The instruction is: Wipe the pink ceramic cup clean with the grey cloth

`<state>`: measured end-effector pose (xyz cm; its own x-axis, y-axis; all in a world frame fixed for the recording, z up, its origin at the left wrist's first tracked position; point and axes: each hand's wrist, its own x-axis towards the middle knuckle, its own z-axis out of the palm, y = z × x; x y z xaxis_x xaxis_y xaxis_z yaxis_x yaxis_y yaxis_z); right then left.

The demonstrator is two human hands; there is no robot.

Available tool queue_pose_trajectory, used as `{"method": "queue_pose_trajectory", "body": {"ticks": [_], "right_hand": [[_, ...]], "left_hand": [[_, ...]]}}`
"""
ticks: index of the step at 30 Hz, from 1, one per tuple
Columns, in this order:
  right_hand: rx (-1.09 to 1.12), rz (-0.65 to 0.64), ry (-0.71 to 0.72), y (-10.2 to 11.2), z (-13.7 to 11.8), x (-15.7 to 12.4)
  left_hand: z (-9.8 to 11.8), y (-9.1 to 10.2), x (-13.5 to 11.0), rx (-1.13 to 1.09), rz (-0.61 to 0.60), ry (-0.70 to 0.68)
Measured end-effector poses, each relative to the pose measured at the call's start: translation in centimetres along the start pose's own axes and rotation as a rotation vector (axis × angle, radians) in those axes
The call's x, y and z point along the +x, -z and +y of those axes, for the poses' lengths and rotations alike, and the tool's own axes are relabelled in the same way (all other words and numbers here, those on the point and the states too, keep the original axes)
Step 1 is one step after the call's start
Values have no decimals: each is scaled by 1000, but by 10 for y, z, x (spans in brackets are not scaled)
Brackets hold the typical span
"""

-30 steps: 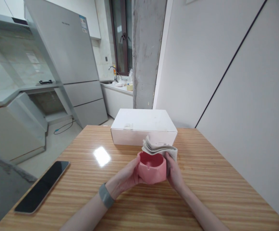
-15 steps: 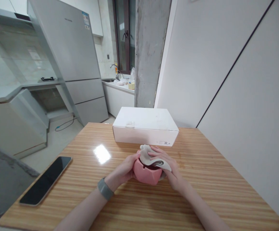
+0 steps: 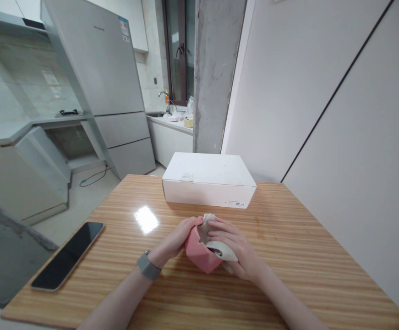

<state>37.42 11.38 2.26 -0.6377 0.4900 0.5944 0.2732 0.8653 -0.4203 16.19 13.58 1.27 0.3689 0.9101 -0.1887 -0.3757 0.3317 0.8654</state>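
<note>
The one camera sits on my head and looks forward and down, close over my left hand (image 3: pixel 173 239) and right hand (image 3: pixel 235 250) above the counter (image 3: pixel 305 243), with the fridge (image 3: pixel 96 68) far behind them.

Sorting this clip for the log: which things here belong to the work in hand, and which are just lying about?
In use: pink faceted ashtray, gripped by the left hand; beige folded cloth, pressed into it by the right hand.

Lying about: white cardboard box; black rectangular smartphone.
</note>
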Motion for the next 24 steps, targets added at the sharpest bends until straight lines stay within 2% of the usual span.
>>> {"method": "queue_pose_trajectory", "body": {"ticks": [4,8,13,20,24], "right_hand": [[-6,61,-13,-1,1,2],[-57,98,-31,2,4,8],[-145,145,25,3,0,13],[-304,314,-13,-21,-8,13],[-347,367,14,-26,-8,14]], "left_hand": [[-6,-7,2,-42,29,1],[-14,-13,2,-59,41,-69],[-21,-23,-3,-51,70,-151],[-26,-33,-3,-98,232,-208],[-28,-33,-7,-121,206,-253]]}}
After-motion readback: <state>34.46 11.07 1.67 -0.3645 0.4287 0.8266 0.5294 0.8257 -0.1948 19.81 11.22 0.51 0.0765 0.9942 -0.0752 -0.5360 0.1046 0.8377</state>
